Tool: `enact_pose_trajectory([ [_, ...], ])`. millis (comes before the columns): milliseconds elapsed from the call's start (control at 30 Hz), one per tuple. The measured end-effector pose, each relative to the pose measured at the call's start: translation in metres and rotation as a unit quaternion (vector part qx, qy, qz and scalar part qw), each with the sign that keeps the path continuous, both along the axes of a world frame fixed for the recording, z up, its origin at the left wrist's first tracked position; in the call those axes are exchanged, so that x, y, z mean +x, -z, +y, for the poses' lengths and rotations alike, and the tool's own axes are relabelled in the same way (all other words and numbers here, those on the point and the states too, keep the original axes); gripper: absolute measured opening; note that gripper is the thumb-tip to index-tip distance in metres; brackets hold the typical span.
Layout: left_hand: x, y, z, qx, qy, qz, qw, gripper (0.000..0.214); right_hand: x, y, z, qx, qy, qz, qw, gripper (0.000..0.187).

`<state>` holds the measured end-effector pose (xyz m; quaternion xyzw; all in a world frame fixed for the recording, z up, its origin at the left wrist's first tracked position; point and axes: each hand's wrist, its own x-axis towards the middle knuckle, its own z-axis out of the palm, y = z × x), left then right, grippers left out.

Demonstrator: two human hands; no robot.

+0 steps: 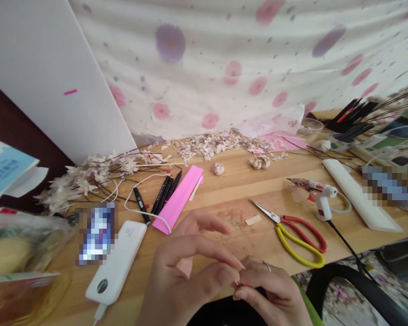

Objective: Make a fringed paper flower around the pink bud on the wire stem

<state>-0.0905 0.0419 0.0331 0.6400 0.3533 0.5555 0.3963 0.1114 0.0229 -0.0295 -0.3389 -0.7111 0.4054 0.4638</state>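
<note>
— Who is in the frame?

— A person, both bare hands raised low over a wooden table point(231, 185), fingertips meeting near the table's front edge. The right hand point(268, 296) closes thumb and forefinger on a thin dark stem point(237, 283), most of it hidden by the fingers. The left hand point(187, 271) curves in from 9 o'clock, its upper finger lifted clear and its lower fingertips just at the same spot. Whether the left hand grips anything, the view cannot settle.

— How should a hold that fine be worked?

— A close pinch at the very fingertips, with the hands braced against each other, looks best: it gives control and keeps the thin piece from slipping.

— What lies around them?

— At 2 o'clock, red-and-yellow-handled scissors point(292, 221) lie open beside a white hot glue gun point(321, 199). At 11 o'clock, a folded strip of pink paper point(178, 199) lies next to black marker pens point(163, 194). At 10 o'clock are pale blossom sprigs point(95, 179), and at 9 o'clock a white power bank point(117, 260). At 12 o'clock, a heap of pale petals point(211, 146) banks against the backdrop.
</note>
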Motion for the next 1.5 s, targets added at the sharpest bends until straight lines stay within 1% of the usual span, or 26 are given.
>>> enact_pose_trajectory([
  [33,0.0,0.0,0.003,0.004,0.021,0.015,1.0,0.008,0.0,-0.001,0.0,0.0,0.003,0.002,1.0,0.029],
  [100,0.001,0.001,0.005,0.005,0.041,0.028,0.999,0.009,0.0,-0.002,0.001,0.002,0.008,0.009,1.0,0.028],
  [167,0.002,0.002,0.005,-0.017,0.033,0.02,0.999,0.012,0.001,-0.003,0.001,0.005,0.013,0.012,1.0,0.028],
  [233,0.005,0.003,0.001,-0.055,0.015,0.003,0.998,0.017,0.001,-0.003,0.001,0.006,0.011,0.013,1.0,0.027],
  [300,0.008,0.005,-0.002,-0.088,0.006,-0.019,0.996,0.017,0.001,-0.001,0.001,0.0,0.001,0.013,1.0,0.026],
  [367,0.011,0.007,-0.005,-0.101,0.01,-0.033,0.994,0.015,0.002,0.001,0.001,-0.012,-0.007,0.01,1.0,0.025],
  [467,0.014,0.012,-0.004,-0.105,0.022,-0.045,0.993,0.014,0.003,0.004,0.001,-0.021,-0.009,0.006,1.0,0.024],
  [600,0.015,0.016,-0.002,-0.115,0.049,-0.064,0.99,0.015,0.003,0.002,0.002,-0.01,-0.001,0.013,1.0,0.022],
  [700,0.017,0.016,-0.003,-0.108,0.048,-0.07,0.991,0.021,0.002,0.002,0.002,-0.003,0.003,0.02,1.0,0.021],
  [800,0.019,0.016,-0.003,-0.097,0.046,-0.07,0.992,0.021,0.002,0.004,0.002,-0.007,-0.003,0.02,1.0,0.022],
  [933,0.024,0.016,-0.003,-0.09,0.072,-0.062,0.991,0.021,0.004,0.006,0.001,-0.005,-0.002,0.022,1.0,0.022],
  [1000,0.026,0.017,-0.003,-0.089,0.048,-0.087,0.991,0.032,0.005,0.006,0.001,-0.009,0.005,0.02,1.0,0.022],
  [1067,0.024,0.016,-0.004,-0.072,-0.013,-0.132,0.988,0.044,0.006,0.006,0.001,-0.015,0.007,0.021,1.0,0.02],
  [1100,0.022,0.015,-0.005,-0.055,-0.044,-0.152,0.986,0.042,0.006,0.007,0.001,-0.016,0.005,0.024,1.0,0.018],
  [1167,0.017,0.011,-0.009,-0.019,-0.082,-0.161,0.983,0.023,0.006,0.008,0.001,-0.009,0.001,0.028,1.0,0.013],
  [1200,0.015,0.008,-0.011,-0.005,-0.099,-0.15,0.984,0.014,0.006,0.008,0.0,-0.004,0.002,0.026,1.0,0.013],
  [1233,0.014,0.005,-0.015,0.011,-0.115,-0.131,0.985,0.01,0.006,0.008,0.0,0.001,0.003,0.023,1.0,0.013],
  [1300,0.015,0.001,-0.021,0.043,-0.144,-0.08,0.985,0.016,0.005,0.008,0.0,0.01,0.008,0.017,1.0,0.015],
  [1367,0.021,0.0,-0.026,0.06,-0.171,-0.035,0.983,0.023,0.006,0.008,-0.001,0.017,0.016,0.013,1.0,0.016],
  [1433,0.027,0.002,-0.03,0.054,-0.184,-0.011,0.981,0.027,0.006,0.008,-0.001,0.023,0.025,0.013,0.999,0.016],
  [1500,0.032,0.006,-0.031,0.04,-0.198,-0.011,0.979,0.024,0.006,0.009,-0.001,0.029,0.028,0.016,0.999,0.016],
])
